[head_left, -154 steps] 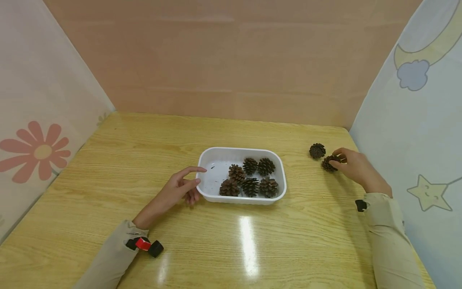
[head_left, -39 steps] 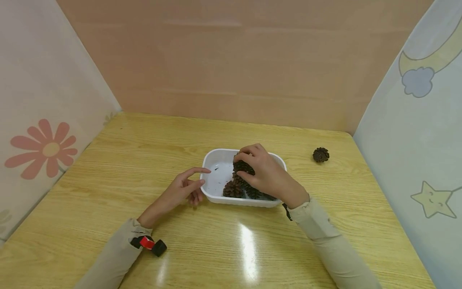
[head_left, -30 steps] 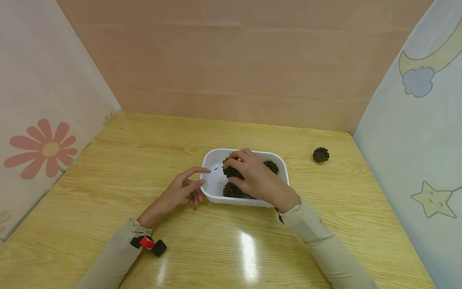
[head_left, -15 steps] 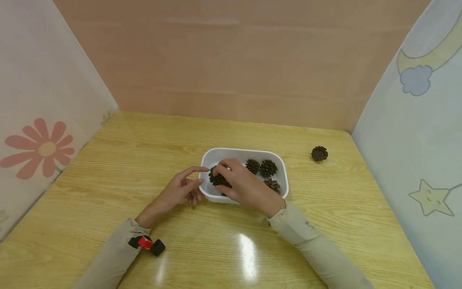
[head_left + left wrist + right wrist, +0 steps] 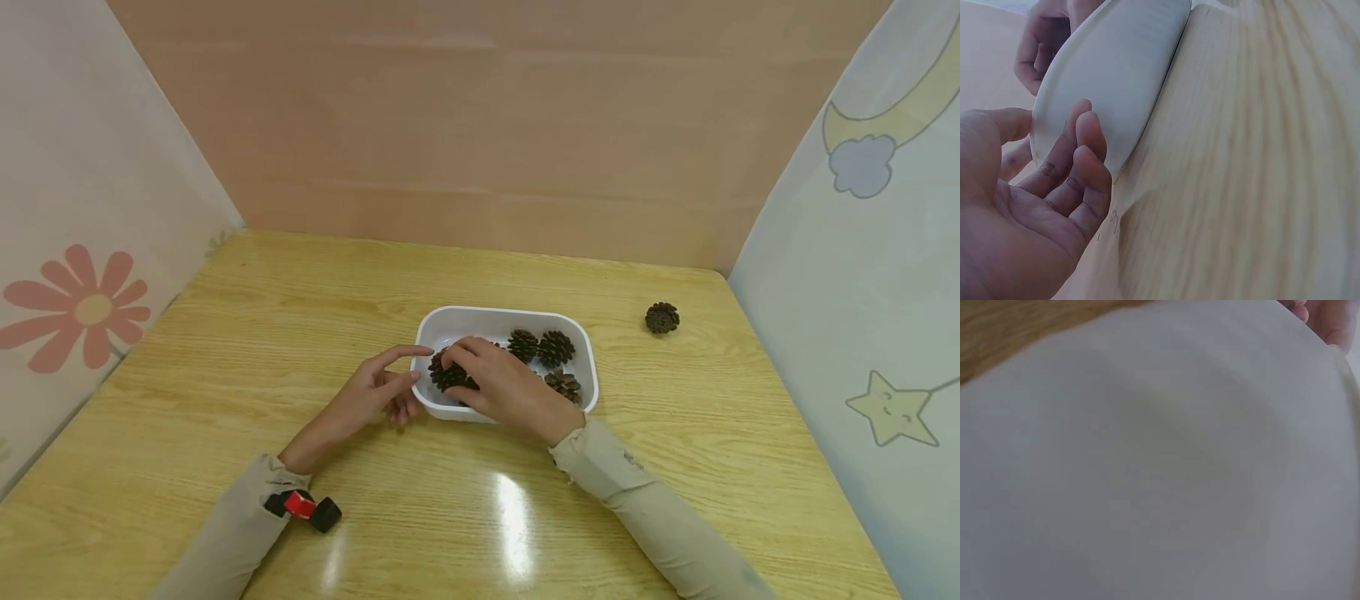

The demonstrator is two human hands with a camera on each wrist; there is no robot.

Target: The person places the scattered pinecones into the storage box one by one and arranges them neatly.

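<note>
My right hand (image 5: 498, 383) reaches into the white plastic tray (image 5: 577, 392) and holds a dark brown pine cone (image 5: 442, 372) near the tray's left end. The hand covers part of that cone and some of the other cones. My left hand (image 5: 375, 387) grips the left end of the tray, its index finger over the rim. The left wrist view shows the left hand's fingers (image 5: 1088, 128) curled against the tray's outer wall. Several pine cones (image 5: 556, 348) show in the right half of the tray. The right wrist view is filled mostly by the pale tray wall.
A single pine cone (image 5: 662, 317) lies on the wooden table (image 5: 360, 283) to the right of the tray. A plain tan panel (image 5: 480, 125) stands behind the table. Printed side panels with a flower (image 5: 92, 309) and a star (image 5: 892, 408) flank it.
My right hand picked up one of the two pine cones at the right, carried it to the tray, and moved left inside it. The left hand stays at the tray's end.
</note>
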